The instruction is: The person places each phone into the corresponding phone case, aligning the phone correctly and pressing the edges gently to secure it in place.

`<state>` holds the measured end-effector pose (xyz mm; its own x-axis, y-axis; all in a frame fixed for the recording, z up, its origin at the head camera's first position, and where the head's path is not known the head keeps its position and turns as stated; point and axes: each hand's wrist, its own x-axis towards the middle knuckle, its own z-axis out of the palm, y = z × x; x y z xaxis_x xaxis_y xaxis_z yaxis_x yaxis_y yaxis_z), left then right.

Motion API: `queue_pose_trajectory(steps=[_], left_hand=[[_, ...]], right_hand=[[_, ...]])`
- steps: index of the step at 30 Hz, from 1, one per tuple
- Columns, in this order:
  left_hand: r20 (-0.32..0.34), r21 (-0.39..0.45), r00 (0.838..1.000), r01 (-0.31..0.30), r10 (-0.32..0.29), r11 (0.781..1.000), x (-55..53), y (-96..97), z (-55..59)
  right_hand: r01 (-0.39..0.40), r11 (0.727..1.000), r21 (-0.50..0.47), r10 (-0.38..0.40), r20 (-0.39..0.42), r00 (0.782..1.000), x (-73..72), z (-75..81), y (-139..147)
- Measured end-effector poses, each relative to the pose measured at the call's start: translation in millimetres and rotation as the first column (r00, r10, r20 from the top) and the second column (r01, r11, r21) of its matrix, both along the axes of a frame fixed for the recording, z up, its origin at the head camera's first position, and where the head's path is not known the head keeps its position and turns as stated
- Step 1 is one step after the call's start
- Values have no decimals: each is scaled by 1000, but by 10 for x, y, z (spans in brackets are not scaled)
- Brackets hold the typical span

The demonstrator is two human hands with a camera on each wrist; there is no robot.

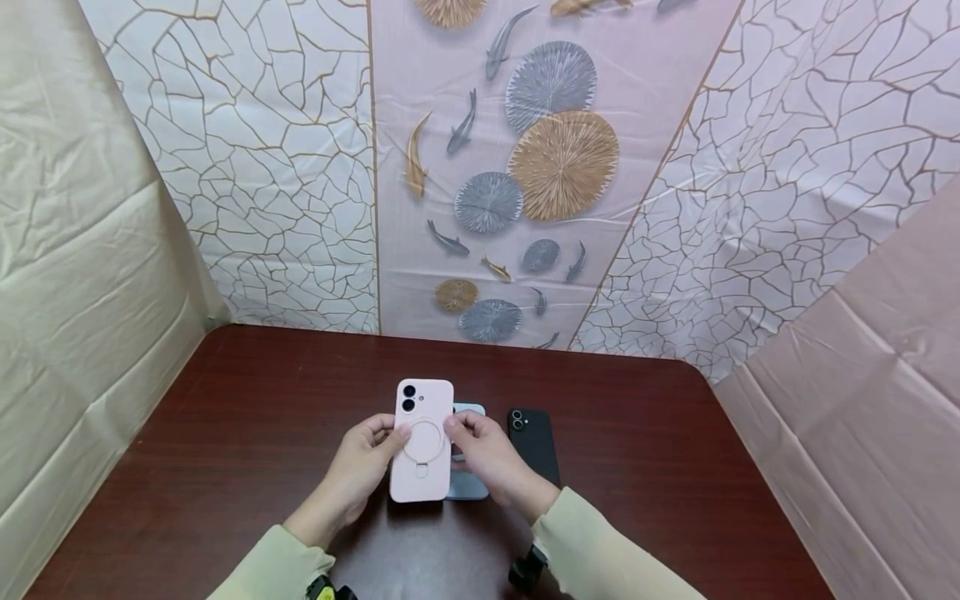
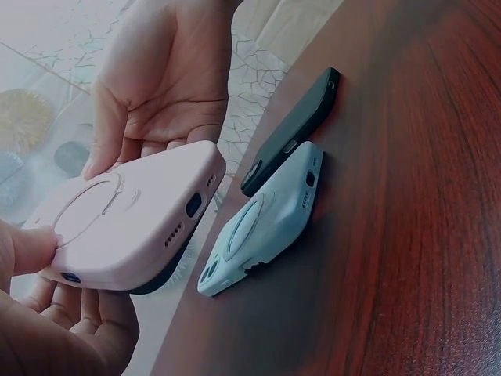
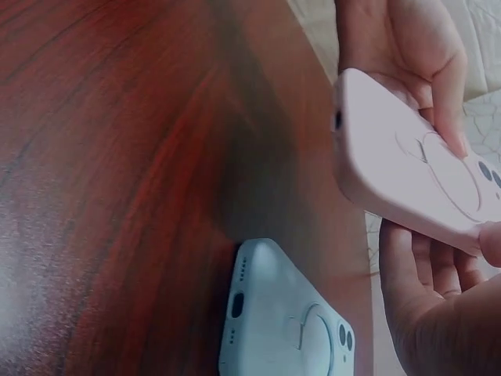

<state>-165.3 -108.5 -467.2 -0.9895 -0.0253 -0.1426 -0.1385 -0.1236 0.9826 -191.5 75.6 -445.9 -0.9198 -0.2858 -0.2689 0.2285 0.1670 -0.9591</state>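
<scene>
A pink phone case (image 1: 431, 400) with a ring on its back is held up over the table, camera cutouts at the far end. My left hand (image 1: 356, 465) pinches its left edge, thumb on the back and fingers underneath. From the other side, my right hand (image 1: 497, 460) grips the right edge with its thumb on top. A dark edge shows beneath the pink case in the left wrist view. Partly hidden behind the case and right hand, a light blue phone case (image 1: 468, 488) with a similar ring lies on the table. In the right wrist view, that blue case (image 3: 274, 313) lies below the pink one.
A black phone or case (image 1: 536, 442) lies on the table right of the blue case, partly covered by the right hand. The dark red wooden table (image 1: 262, 400) has patterned cloth (image 1: 292, 167) behind it and plain cloth at both sides.
</scene>
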Motion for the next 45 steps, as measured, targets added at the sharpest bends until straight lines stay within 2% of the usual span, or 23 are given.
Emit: queue_pose_trajectory(steps=[9,13,21,27,32,37,41,45], left_hand=[[-4,-6,1000,-18,18,1000,-6,-14,-9],[-5,-8,1000,-18,18,1000,-4,-14,-5],[-2,-9,1000,5,-5,1000,3,-9,8],[5,-20,1000,31,-31,999,-6,-14,16],[-15,-42,997,69,-70,997,8,1,0],[-21,-51,992,121,-123,991,21,19,-55],[-13,-58,991,134,-135,989,24,29,-74],[-3,-59,989,145,-146,988,31,36,-82]], right_hand=[[-91,996,-2,90,-29,995,70,-34,-18],[-101,995,-11,100,-46,994,74,-48,-27],[-63,998,20,65,-94,993,66,-88,-53],[-36,999,-2,35,-78,996,73,-92,-52],[-20,999,-25,19,-71,997,52,-87,-20],[15,1000,-23,-17,-84,996,11,-41,23],[13,1000,-26,-16,-91,996,35,49,29],[17,999,-30,-20,-102,995,45,51,31]])
